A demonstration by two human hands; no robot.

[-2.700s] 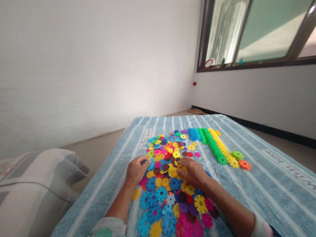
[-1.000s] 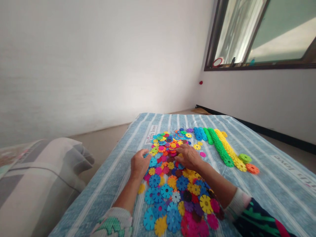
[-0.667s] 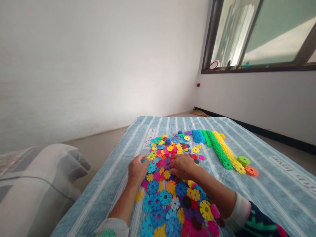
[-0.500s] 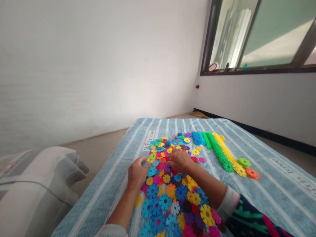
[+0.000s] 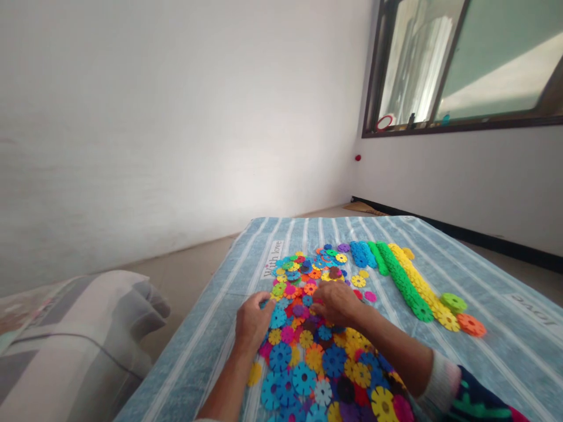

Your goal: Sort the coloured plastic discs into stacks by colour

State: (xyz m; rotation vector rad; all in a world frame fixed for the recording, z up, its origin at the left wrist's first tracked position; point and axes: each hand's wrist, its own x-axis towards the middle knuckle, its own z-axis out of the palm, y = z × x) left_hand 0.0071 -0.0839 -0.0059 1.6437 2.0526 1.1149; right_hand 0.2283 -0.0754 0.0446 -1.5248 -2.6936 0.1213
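Note:
My left hand is at the left edge of a loose pile of flower-shaped plastic discs with notched rims and centre holes. Its thumb and forefinger are curled together, with a bit of blue disc showing between them. Over the middle of the pile, my right hand has its fingers bent down among red and purple discs; the fingertips are partly hidden, and what they grip cannot be made out. The discs are blue, yellow, pink, orange, red, purple and brown.
To the right lie rows of stacked discs: a long yellow row, a long green row and shorter blue rows. Loose lime and orange discs sit beside them. Striped cloth covers the bed. Draped fabric stands at left.
The whole view has shifted slightly, so everything appears lower and further right. Both hands stay at about the same spots over the pile, with the right fingers a little altered.

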